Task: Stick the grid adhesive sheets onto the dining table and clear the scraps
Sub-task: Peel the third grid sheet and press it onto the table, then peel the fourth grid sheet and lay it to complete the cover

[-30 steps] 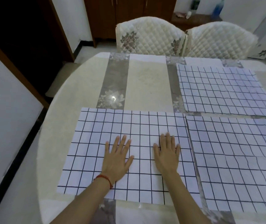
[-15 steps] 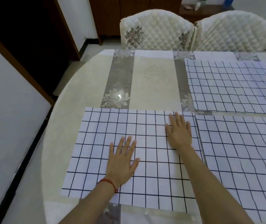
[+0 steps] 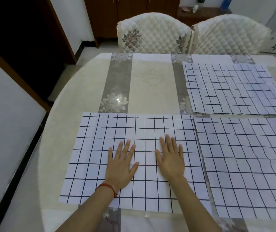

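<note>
Our left hand (image 3: 122, 166) and right hand (image 3: 170, 159) lie flat, fingers straight and spread, side by side on the near grid sheet (image 3: 100, 148), holding nothing. That sheet lies flat on the dining table (image 3: 150, 84). A red string (image 3: 108, 186) circles our left wrist. Just right of our right hand lies a second, wrinkled sheet (image 3: 251, 173); beyond it a third sheet (image 3: 231, 89). Past our fingertips the tabletop shows bare, then two quilted chairs (image 3: 152, 32) stand at the far edge.
</note>
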A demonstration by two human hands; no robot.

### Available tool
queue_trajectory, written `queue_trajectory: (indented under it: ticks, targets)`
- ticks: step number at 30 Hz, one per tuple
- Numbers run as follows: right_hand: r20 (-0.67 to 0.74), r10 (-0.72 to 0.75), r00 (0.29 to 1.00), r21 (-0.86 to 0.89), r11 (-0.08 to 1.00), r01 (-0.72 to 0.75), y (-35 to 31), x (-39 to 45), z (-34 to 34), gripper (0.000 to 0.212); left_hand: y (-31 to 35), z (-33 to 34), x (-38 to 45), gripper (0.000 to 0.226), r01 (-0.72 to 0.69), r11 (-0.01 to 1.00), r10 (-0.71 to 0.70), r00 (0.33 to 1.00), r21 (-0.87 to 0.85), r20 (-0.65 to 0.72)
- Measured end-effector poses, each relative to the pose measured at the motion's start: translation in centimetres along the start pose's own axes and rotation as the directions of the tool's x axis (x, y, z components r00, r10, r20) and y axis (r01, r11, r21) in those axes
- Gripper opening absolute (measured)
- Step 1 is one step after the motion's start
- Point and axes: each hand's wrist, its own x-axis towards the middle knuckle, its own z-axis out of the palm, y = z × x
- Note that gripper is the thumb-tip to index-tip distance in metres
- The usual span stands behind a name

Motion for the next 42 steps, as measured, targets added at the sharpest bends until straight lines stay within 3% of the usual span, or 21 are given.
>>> queue_trajectory:
  ticks: [4, 7, 9, 14, 23, 25, 28, 34, 42]
  targets:
    - [0.010, 0.124, 0.992, 0.007, 0.992, -0.124, 0.2, -0.6, -0.6, 0.057, -0.2, 0.2, 0.0, 0.065, -0.004, 1.000, 0.004, 1.000, 0.000, -0.002]
    - [-0.035, -0.023, 0.999, 0.041, 0.999, 0.024, -1.9, -1.6, -0.4, 0.056, -0.1, 0.1, 0.0, 0.067, 0.005, 1.000, -0.005, 1.000, -0.003, -0.002]
    - [0.012, -0.126, 0.992, 0.046, 0.991, 0.125, -2.5, -2.7, 0.2, 0.056, -0.3, 0.4, -0.1, 0.069, -0.009, 1.000, 0.009, 1.000, -0.007, -0.004]
    - [0.042, 0.006, 0.999, 0.008, 1.000, -0.007, 0.0, -4.2, 0.3, 0.056, -0.3, 0.7, 0.1, 0.071, -0.010, 0.999, 0.010, 1.000, -0.040, 0.007]
    - [0.163, 0.059, 0.985, 0.041, 0.997, -0.066, 1.1, -5.9, -3.5, 0.054, 0.0, -1.1, -0.1, 0.074, -0.009, 0.996, 0.018, 0.994, -0.087, 0.103]
    - [0.143, 0.041, 0.989, 0.066, 0.997, -0.050, 1.2, -7.0, -4.6, 0.053, 0.2, -2.5, -0.9, 0.086, -0.030, 0.994, 0.042, 0.993, -0.108, 0.108]
    - [0.088, 0.041, 0.995, 0.096, 0.994, -0.049, 1.0, -8.9, -6.6, 0.052, 0.5, -4.3, -2.5, 0.062, -0.085, 0.981, 0.108, 0.986, -0.175, 0.126]
    - [-0.073, 0.116, 0.991, 0.148, 0.983, -0.104, 0.0, -14.9, -9.5, 0.048, 1.6, -8.3, -6.7, 0.045, -0.277, 0.921, 0.295, 0.955, -0.275, 0.023]
    - [-0.277, 0.327, 0.903, 0.375, 0.903, -0.212, -0.6, -27.7, -12.9, 0.038, 6.1, -12.5, -13.5, 0.034, -0.368, 0.764, 0.427, 0.904, -0.530, -0.012]
